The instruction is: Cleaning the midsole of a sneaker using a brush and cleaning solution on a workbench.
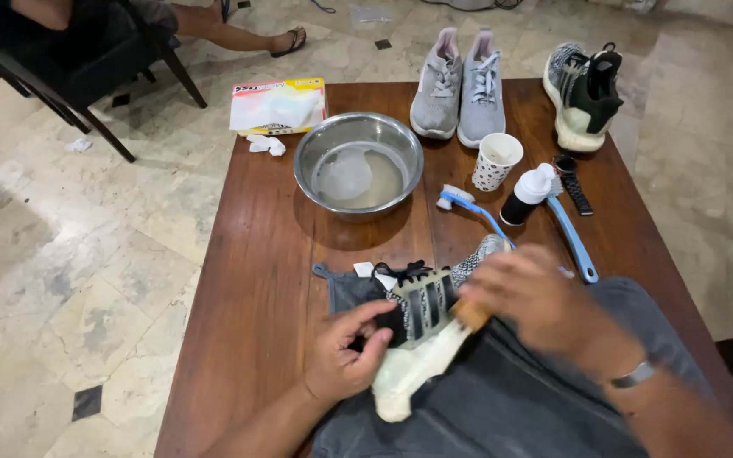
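A black-and-white knit sneaker (424, 305) with a pale sole lies on its side over a dark grey cloth (345, 291) at the table's near edge. My left hand (345, 352) grips the shoe at its heel and sole. My right hand (528, 297) is closed on a wooden-handled brush (471, 315), pressed against the shoe's side. A steel bowl (358, 127) with cloudy water stands at the table's middle.
On the wooden table (256, 280): a pair of grey sneakers (460, 85), another black-and-white sneaker (583, 93), a spotted cup (495, 161), a black bottle with white cap (526, 195), two blue-handled brushes (574, 242), a tissue pack (277, 106). Another person's sandalled foot (286, 41) and a chair are at the far left.
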